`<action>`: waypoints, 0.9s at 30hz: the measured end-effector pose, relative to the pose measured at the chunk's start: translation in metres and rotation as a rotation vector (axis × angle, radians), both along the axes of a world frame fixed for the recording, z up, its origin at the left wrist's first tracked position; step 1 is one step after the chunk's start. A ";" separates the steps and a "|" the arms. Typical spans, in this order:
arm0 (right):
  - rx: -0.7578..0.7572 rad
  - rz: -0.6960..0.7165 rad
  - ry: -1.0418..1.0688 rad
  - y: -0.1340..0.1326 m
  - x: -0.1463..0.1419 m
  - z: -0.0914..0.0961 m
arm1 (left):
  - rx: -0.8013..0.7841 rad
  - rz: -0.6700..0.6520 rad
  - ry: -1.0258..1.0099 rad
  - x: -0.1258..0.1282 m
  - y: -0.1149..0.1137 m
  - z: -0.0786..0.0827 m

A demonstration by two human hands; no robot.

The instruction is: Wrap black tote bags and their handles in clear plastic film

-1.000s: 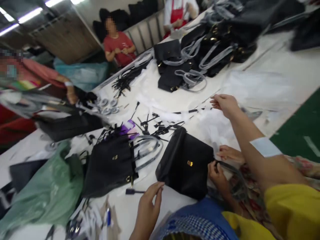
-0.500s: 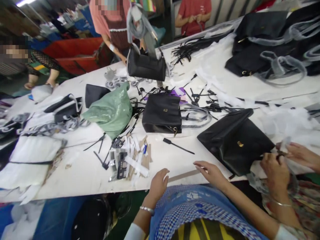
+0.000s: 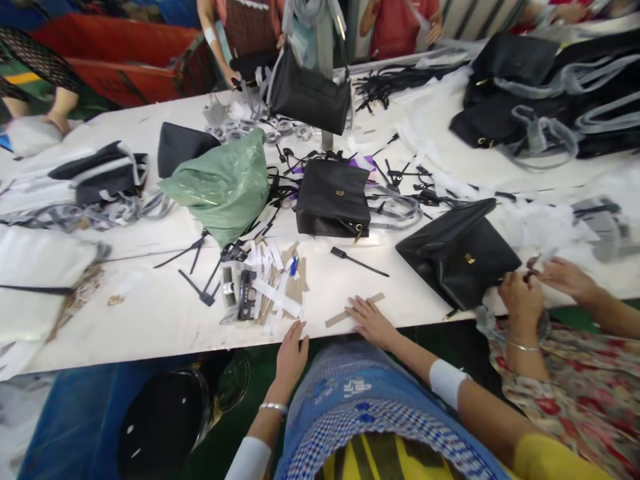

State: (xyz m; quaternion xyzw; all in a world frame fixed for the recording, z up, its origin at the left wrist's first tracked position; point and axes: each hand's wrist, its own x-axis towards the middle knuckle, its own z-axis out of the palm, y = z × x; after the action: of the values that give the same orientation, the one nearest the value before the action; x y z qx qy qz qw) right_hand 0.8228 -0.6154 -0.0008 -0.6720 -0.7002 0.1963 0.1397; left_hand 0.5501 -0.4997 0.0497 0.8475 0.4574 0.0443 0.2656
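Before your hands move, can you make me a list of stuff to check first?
1. Right hand at the brown strip: ok, it lies over the strip's middle.
2. Strip pinched between finger and thumb: cannot tell, the hand covers that part.
3. Left hand free: ok, nothing shows in it.
4. Paper strips sorted neatly: not ok, they lie crisscrossed in a heap.
5. Blue pen apart from the paper: not ok, it lies among the strips.
6. Co-worker's hands away from the brown strip: ok, they are by the black bag.
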 end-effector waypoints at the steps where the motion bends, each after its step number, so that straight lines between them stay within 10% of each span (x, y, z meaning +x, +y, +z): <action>1: 0.007 0.017 0.004 0.006 0.000 0.002 | -0.001 -0.024 -0.008 0.006 -0.005 -0.001; 11: 0.042 -0.239 -0.017 -0.033 -0.016 0.002 | 0.248 -0.518 0.075 0.081 -0.055 -0.034; 15: 0.091 -0.151 -0.002 -0.013 -0.007 -0.008 | 0.370 -0.182 0.120 0.078 -0.036 -0.044; 20: 0.180 -0.235 -0.034 0.031 0.033 -0.010 | 0.355 0.034 -0.004 0.065 -0.016 -0.015; 27: 0.297 -0.357 -0.061 0.050 0.084 -0.018 | 0.033 0.125 -0.071 -0.004 -0.100 -0.004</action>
State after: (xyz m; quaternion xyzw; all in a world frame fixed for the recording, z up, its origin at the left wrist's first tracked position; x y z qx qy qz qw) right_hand 0.9065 -0.5658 -0.0187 -0.7630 -0.5952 0.0429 0.2484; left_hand 0.5464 -0.6001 0.0455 0.8193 0.4991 0.0983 0.2645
